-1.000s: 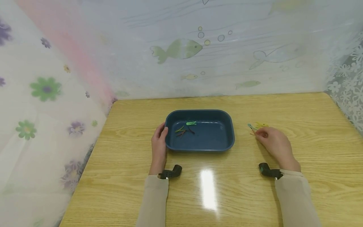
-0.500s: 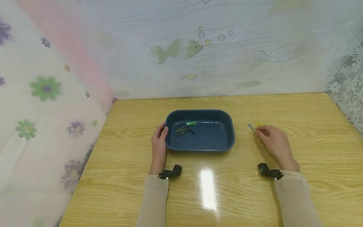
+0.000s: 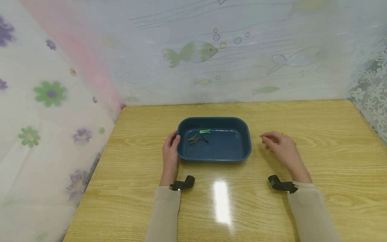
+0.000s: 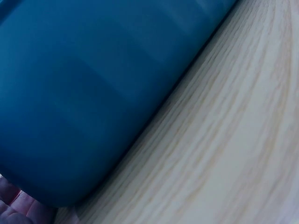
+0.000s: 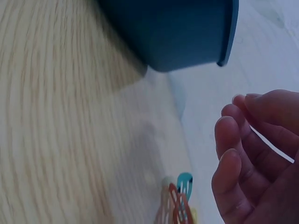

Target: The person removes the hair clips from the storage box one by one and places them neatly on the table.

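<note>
The blue rectangular tub (image 3: 214, 157) sits mid-table with several small, thin coloured pieces lying in its left part. Among them is a bright green looped piece (image 3: 204, 131). At the tub's left end, my left hand (image 3: 170, 151) holds the rim and side; its fingers show at the tub's corner in the left wrist view. My right hand (image 3: 282, 148) hovers right of the tub, thumb and index fingertips together. Whether they pinch something is too small to tell. Below it, the right wrist view shows a teal slotted piece (image 5: 185, 183) and a reddish looped piece (image 5: 180, 203).
The wood-grain table (image 3: 136, 134) meets a fish-patterned curtain (image 3: 242, 67) at its back edge. A flowered curtain (image 3: 57, 127) hangs on the left. Black wrist cameras stick out from both wrists, and a bright reflection lies in front of the tub.
My right hand has lifted from the small pieces at the right and moved left toward the tub. It now hides most of them in the head view. My left hand stays at the tub.
</note>
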{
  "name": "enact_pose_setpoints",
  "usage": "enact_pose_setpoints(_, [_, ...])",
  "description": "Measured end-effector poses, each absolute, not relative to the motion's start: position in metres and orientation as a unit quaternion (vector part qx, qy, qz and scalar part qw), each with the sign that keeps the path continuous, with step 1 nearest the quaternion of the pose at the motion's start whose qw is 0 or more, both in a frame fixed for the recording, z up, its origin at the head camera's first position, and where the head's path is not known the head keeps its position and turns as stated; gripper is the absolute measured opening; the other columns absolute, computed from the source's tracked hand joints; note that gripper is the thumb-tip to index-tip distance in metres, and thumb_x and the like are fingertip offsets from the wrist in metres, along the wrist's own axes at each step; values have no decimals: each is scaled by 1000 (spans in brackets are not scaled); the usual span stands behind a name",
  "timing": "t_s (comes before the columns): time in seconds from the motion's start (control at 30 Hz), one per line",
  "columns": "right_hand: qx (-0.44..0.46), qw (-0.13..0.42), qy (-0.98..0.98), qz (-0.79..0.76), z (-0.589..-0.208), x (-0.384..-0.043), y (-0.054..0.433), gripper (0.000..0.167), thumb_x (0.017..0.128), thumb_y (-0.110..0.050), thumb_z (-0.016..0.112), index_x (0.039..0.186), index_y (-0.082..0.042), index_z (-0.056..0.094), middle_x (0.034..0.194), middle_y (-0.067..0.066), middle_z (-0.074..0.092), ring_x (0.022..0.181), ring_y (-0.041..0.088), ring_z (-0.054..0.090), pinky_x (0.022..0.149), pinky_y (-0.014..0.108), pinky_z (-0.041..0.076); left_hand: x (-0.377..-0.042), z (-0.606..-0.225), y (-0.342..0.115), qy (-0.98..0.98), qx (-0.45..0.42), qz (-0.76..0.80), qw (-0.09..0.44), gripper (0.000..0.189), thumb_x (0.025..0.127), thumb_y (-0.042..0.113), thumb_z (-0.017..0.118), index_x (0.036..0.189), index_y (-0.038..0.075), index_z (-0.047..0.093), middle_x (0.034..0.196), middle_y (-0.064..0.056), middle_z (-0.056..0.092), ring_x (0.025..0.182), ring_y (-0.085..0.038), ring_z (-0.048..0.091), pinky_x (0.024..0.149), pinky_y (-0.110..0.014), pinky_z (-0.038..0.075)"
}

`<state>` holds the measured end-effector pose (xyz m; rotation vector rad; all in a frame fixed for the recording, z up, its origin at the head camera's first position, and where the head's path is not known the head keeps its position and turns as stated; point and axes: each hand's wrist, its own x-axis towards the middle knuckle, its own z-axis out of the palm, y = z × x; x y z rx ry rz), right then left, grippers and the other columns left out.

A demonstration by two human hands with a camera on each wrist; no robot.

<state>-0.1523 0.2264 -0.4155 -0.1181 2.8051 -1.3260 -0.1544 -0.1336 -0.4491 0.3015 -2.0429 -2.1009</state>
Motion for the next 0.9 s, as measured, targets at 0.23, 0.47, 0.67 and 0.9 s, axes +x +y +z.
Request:
enact_pose_setpoints(0.23, [-63,25,881,-468,-409,-150,217,39,90,-39,49,114,-9,58,97,13,61,77,26,58,62,35,50,-152,-445,-131,-687,103,-714,86,39,88,39,53,122,21,53,123,6,51,115,-8,42,98,-28,31])
enact_pose_setpoints(0.47, [-81,25,879,-470,-406,-151,210,37,90,-40,49,112,-11,59,95,13,61,77,26,58,63,38,49,-146,-425,-130,-696,99,-706,85,37,91,28,50,125,13,51,124,0,51,114,-10,43,97,-30,32])
enact_pose_setpoints(0.67, [-76,28,892,-445,-402,-155,208,34,90,-42,48,109,-17,60,95,7,62,76,23,57,62,36,47,-144,-422,-129,-693,98,-709,84,35,92,26,50,124,11,51,124,-1,50,114,-10,43,97,-29,32])
enact_pose_setpoints(0.9, [-112,31,903,-413,-388,-160,201,31,90,-40,48,110,-19,59,93,4,62,77,24,57,60,33,47,-144,-422,-130,-693,103,-709,81,37,92,27,50,125,12,51,125,0,50,115,-10,43,97,-29,32])
